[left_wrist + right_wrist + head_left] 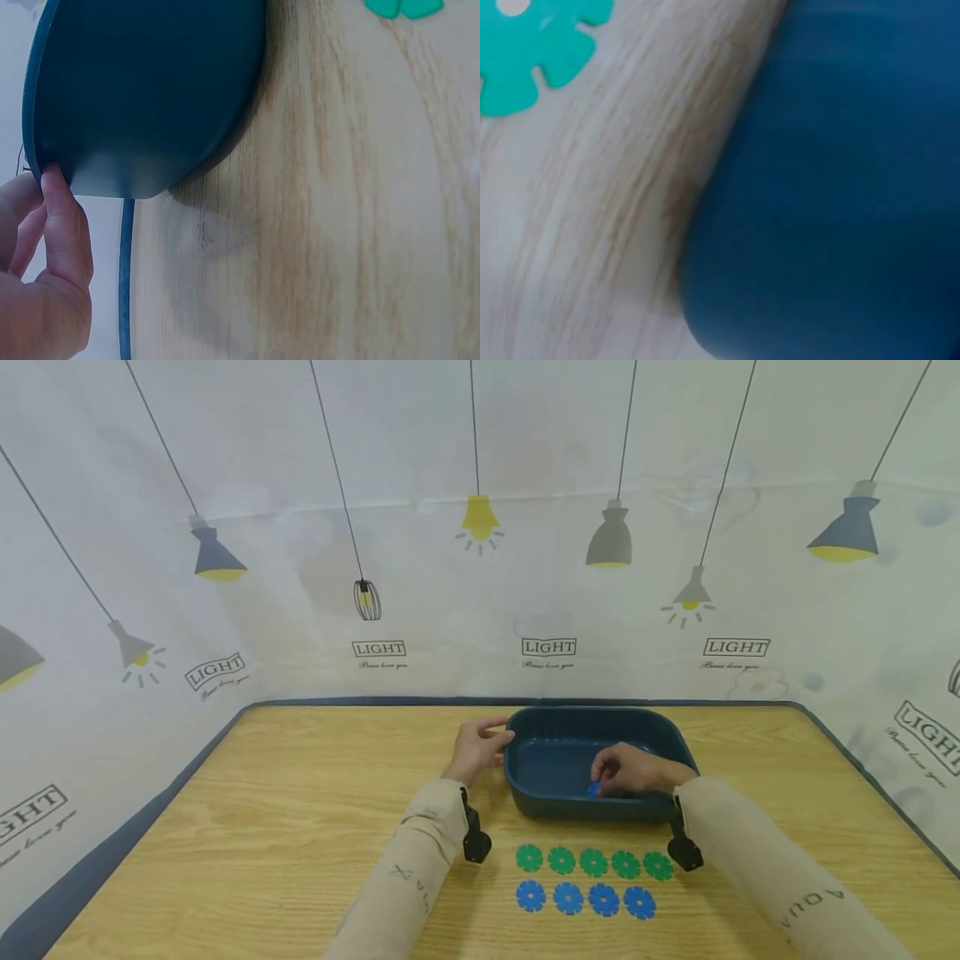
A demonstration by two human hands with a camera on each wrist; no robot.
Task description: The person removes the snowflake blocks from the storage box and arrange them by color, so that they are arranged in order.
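A dark blue plastic basin stands toward the back of the wooden table. My left hand is at its left end; in the left wrist view, the thumb and fingers of the left hand pinch the rim. Inside the basin, my right hand pinches a blue notched disc, partly hidden by the fingers. On the table in front lie a row of green notched discs and a row of blue notched discs. The basin's side fills much of the right wrist view, which hides the right hand.
The wooden table ends at a dark blue border along the back. Behind it rises a pale wall covering printed with lamps. Black wrist cameras sit on both sleeves, near the front of the basin.
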